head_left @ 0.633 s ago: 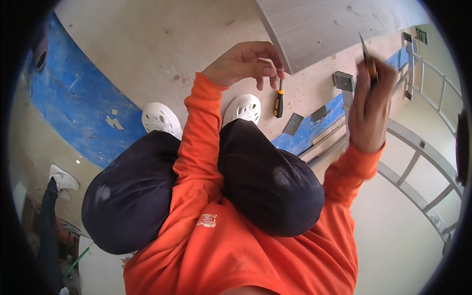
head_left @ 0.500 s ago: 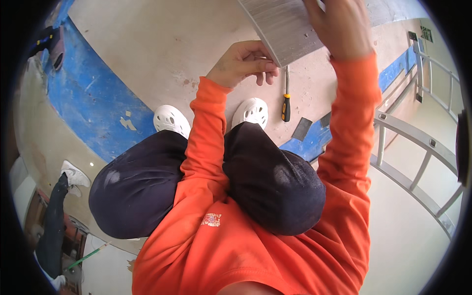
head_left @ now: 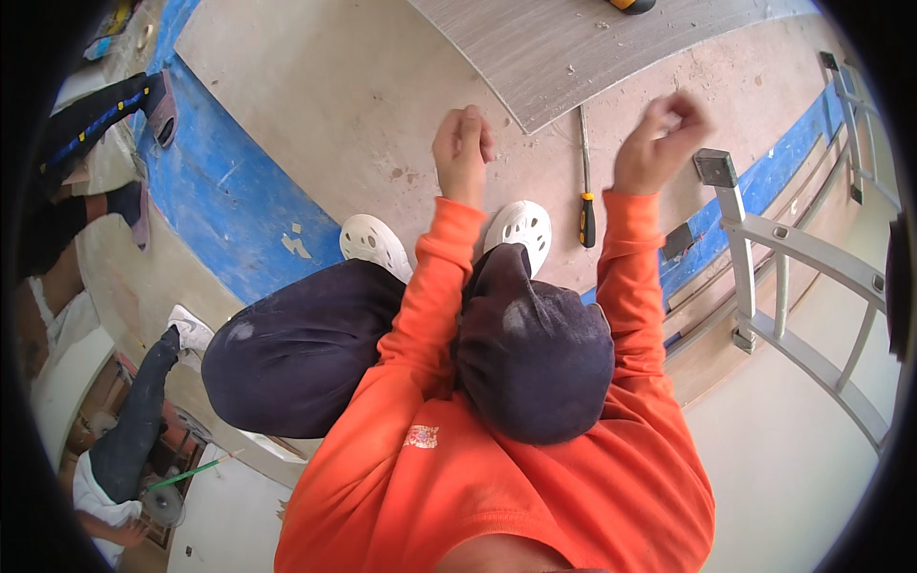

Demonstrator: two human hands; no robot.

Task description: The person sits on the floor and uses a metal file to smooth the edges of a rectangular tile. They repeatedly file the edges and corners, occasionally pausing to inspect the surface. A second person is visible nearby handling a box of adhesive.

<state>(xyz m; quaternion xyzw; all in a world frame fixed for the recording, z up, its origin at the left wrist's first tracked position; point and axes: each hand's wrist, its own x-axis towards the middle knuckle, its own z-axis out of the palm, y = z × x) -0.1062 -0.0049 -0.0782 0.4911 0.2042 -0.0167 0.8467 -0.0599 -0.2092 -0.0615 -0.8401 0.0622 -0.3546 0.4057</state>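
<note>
A grey wood-grain panel (head_left: 535,57) lies on the dusty tan floor ahead, one corner pointing toward me. Left of that corner, apart from it, my left hand (head_left: 463,153) is raised with thumb and fingers pressed together; whether anything small is inside is hidden. On the other side my right hand (head_left: 662,145) hovers with curled fingers, smeared by motion, not touching the panel. Between my hands a screwdriver (head_left: 586,215) with a black and yellow handle lies on the floor, its shaft pointing to the panel's corner. Another black and yellow handle (head_left: 632,5) rests on the panel.
Blue sheeting (head_left: 224,205) runs along the left. A metal ladder (head_left: 812,239) stands at right, near a dark flat piece (head_left: 678,242). My white clogs (head_left: 521,234) are below the panel. Other people's legs (head_left: 91,124) and a person's dark trouser leg (head_left: 143,430) show at left.
Both hands have come away from the panel; my right hand has drawn back toward me. The panel, tilted up before, now lies flatter. The view has shifted, showing more of the ladder and people.
</note>
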